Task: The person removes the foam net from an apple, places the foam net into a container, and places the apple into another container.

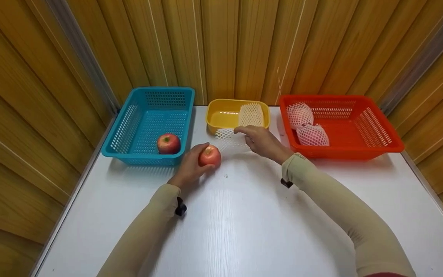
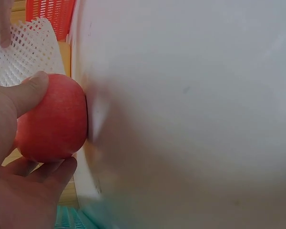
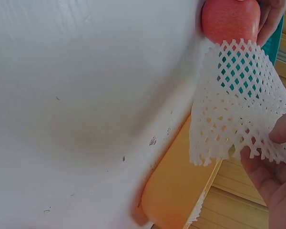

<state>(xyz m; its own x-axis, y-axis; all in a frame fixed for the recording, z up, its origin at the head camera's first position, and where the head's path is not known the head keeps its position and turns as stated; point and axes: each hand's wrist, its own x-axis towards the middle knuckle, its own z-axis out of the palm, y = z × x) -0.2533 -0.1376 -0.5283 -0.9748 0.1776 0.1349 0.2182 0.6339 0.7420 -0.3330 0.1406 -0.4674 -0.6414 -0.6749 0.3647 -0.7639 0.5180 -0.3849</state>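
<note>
My left hand [image 1: 190, 166] grips a red apple [image 1: 210, 155] at the table's middle, with the thumb on one side and the fingers on the other. Just right of that apple, a white foam net sleeve [image 3: 229, 102] is pinched at one end by my right hand [image 1: 263, 142]. The sleeve's open end points toward the apple and, in the right wrist view, overlaps its edge; whether they touch I cannot tell. Behind the right hand stands a yellow tub [image 1: 221, 120] holding more foam net [image 1: 251, 114].
A blue basket [image 1: 110, 151] at the left holds another bare apple [image 1: 168, 144]. At the right, a red basket [image 1: 383, 127] contains two net-wrapped apples [image 1: 300, 114]. Wooden panels [image 1: 252, 50] rise behind the white table [image 1: 221, 231].
</note>
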